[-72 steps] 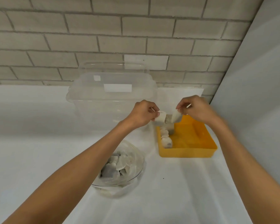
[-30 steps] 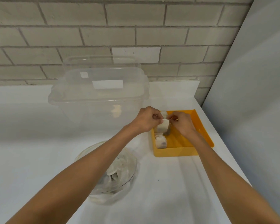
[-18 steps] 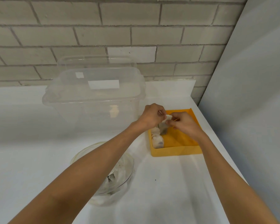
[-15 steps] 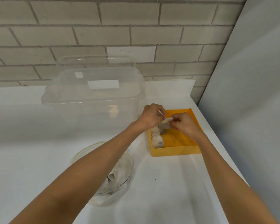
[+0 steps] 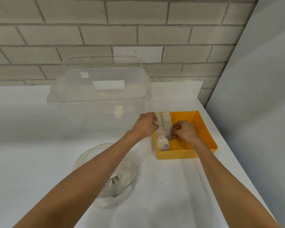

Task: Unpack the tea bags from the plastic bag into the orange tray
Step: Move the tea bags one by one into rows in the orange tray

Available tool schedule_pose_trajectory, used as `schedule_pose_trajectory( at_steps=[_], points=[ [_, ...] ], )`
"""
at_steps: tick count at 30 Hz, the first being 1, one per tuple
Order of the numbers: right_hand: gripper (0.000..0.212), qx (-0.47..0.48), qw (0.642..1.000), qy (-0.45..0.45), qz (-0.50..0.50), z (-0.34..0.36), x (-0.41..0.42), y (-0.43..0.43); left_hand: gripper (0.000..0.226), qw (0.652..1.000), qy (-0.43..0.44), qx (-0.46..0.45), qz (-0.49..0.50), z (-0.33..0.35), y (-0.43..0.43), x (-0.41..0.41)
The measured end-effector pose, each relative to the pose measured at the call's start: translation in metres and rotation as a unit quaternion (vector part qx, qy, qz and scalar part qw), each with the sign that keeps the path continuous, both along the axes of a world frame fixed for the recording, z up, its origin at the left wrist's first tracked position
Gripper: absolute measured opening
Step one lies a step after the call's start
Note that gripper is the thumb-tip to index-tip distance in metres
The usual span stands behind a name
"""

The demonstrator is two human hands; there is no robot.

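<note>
My left hand (image 5: 146,126) and right hand (image 5: 185,131) pinch tea bags (image 5: 163,129) lined along the orange tray (image 5: 202,127)'s left wall. I judge I'm seating them; next I fetch more from the plastic bag (image 5: 117,176) beside the tray.

White counter (image 5: 23,162) spans the frame, brick wall along its top edge. On it: clear lidded bin (image 5: 99,102) upper ctr-left; orange tray (image 5: 176,156) right of ctr, near bin; plastic bag (image 5: 122,178) lower ctr; tiny dark speck (image 5: 160,183) right of bag.
</note>
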State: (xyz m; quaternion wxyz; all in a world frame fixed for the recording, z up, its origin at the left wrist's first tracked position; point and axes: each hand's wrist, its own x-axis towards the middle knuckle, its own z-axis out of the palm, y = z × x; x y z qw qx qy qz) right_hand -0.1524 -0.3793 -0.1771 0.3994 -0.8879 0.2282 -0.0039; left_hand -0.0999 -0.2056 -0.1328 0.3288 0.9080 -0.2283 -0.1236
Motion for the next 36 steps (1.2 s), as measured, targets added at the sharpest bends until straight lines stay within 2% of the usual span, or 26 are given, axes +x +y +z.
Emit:
schedule_pose_trajectory(
  at_steps=[6, 15, 21, 26, 36],
  points=[
    [0.023, 0.001, 0.999, -0.019, -0.043, 0.000, -0.002, 0.001, 0.030, 1.000, 0.010, 0.014, -0.003, -0.010, 0.003, -0.007],
    [0.012, -0.034, 0.999, -0.002, 0.006, -0.003, 0.001, 0.008, 0.042, 1.000, 0.022, 0.008, 0.009, -0.009, 0.001, -0.011],
    [0.004, 0.020, 0.998, -0.018, -0.057, -0.002, 0.000, 0.004, 0.041, 0.999, 0.032, 0.005, 0.009, -0.009, 0.002, -0.012],
    [0.004, 0.056, 0.997, 0.004, -0.054, -0.002, 0.000, 0.009, 0.039, 0.999, 0.035, -0.002, 0.013, -0.008, 0.001, -0.013],
    [0.010, 0.049, 0.996, -0.022, -0.064, -0.001, 0.006, 0.017, 0.039, 0.999, 0.036, -0.004, 0.012, -0.006, 0.003, -0.015]
  ],
)
